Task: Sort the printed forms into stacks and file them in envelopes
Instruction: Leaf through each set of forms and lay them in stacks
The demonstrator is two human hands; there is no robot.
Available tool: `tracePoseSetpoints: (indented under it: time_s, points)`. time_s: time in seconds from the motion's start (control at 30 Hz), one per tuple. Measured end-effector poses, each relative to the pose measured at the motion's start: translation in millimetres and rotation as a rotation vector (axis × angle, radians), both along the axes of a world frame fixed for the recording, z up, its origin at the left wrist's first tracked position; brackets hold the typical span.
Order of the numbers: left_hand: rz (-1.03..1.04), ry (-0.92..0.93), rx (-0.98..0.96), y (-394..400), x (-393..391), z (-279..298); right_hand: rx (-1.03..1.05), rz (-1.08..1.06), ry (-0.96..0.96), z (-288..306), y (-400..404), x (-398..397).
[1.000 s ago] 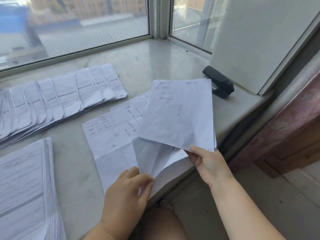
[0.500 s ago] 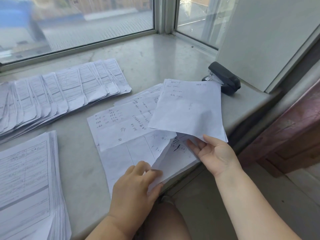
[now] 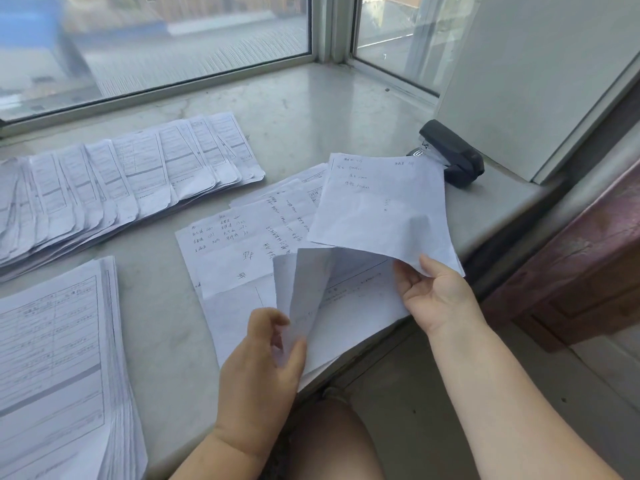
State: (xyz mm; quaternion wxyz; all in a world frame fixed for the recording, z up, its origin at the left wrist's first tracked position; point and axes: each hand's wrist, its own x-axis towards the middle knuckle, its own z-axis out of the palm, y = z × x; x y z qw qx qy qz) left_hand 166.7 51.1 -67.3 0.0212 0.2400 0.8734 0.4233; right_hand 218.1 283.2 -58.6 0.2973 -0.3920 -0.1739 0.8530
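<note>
On the stone window ledge point(image 3: 304, 109) a loose pile of handwritten sheets point(image 3: 242, 244) lies near the front edge, and both hands are working in it. The right hand point(image 3: 438, 296) pinches the near corner of the top sheet point(image 3: 381, 209) between thumb and fingers and holds it lifted, so that the far part of this sheet hangs just in front of the black stapler point(image 3: 450, 154). The left hand point(image 3: 263, 362) pinches the edge of a curled sheet point(image 3: 308, 292) lower in the pile and bends it upward.

The sorted forms are elsewhere: a fanned row of printed forms point(image 3: 131, 178) lies to the left along the window, and a thick stack of printed forms point(image 3: 59, 368) sits at the near left. No envelope is visible in this view.

I judge that the step in hand is to separate one sheet from the pile. The risks are these. The pile hangs partly over the ledge (its near right corner has no support), so a pull on one sheet may drag the others to the floor. The curled sheet could crease or tear if it is bent more. Also, two thin sheets can stick together and go into the wrong stack.
</note>
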Motion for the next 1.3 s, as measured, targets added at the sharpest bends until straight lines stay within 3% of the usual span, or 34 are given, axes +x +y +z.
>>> tracePoseSetpoints:
  time_s: [0.07,0.13,0.2,0.43,0.57,0.7,0.83,0.93,1.13,1.3]
  points:
    - [-0.066,0.019,-0.062,-1,4,-3,0.157,-0.003,-0.143,10,4,-6]
    - [-0.13,0.046,-0.129,-3,6,-8,0.443,-0.014,-0.349,26,12,-7]
    - [-0.129,-0.02,-0.116,-4,6,-10,0.642,-0.057,-0.428,52,24,-2]
    - [0.173,-0.193,0.394,-9,2,1,0.469,-0.049,-0.017,122,27,44]
    - [0.257,-0.079,0.555,-26,3,24,0.425,0.105,-0.039,104,-8,56]
    - [0.262,0.049,0.566,-40,-1,46,0.382,0.281,-0.152,64,-45,45]
    - [0.119,0.18,0.43,-41,-5,55,0.356,0.402,-0.296,31,-69,31]
    - [-0.079,0.254,0.198,-32,-5,47,0.329,0.429,-0.33,18,-77,23]
    - [-0.265,0.14,-0.43,-14,-5,5,0.363,0.469,-0.445,8,-83,8]
    - [-0.26,0.106,-0.565,-10,0,1,0.278,0.422,-0.407,2,-82,4]
